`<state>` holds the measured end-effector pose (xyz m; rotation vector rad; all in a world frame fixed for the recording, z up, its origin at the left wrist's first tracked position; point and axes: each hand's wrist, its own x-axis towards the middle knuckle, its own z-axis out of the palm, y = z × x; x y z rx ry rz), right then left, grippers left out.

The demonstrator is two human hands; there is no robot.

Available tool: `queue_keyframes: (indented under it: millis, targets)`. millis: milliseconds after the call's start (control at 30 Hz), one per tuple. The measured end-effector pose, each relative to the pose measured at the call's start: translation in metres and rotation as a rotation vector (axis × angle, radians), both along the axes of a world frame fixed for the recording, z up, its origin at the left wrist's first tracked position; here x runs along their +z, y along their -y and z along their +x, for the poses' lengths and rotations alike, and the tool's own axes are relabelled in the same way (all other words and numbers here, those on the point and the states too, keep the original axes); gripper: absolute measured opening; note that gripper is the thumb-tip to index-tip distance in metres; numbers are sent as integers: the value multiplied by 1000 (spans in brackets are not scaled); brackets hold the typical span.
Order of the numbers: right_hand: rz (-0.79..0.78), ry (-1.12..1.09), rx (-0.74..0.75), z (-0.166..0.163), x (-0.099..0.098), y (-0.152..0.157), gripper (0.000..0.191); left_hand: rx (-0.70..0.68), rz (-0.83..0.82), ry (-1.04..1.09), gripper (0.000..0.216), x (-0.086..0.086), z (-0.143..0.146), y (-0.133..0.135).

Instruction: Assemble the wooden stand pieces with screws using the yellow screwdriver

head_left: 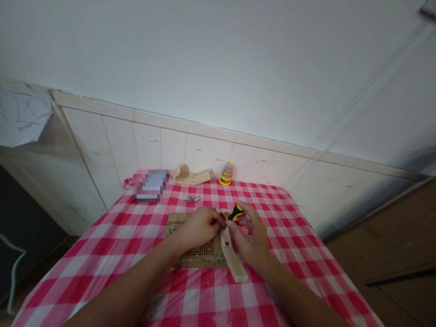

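My right hand is closed around a short yellow and black screwdriver, held tilted over the far end of a curved pale wooden piece. A dark round hole shows midway along that wood. Beside the screwdriver's lower end, my left hand is pinched at the same far end of the wood. A small dark brown bit shows by its fingertips, too small to name. Under my left hand and the wood lies a brown board with black line patterns. The screwdriver's tip is hidden by my fingers.
Several screws lie beyond the board. Against the wall stand another shaped wooden piece and a clear and yellow bit container. A blurred phone-like object is at the back left. A red and white checked cloth covers the table.
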<state>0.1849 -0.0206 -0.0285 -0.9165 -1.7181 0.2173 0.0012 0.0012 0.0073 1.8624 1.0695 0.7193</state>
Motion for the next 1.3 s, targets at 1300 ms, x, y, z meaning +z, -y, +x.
queue_keyframes:
  millis: [1300]
  targets:
    - [28, -75, 183, 3, 9, 22, 50, -275, 48, 133, 25, -15, -1, 1]
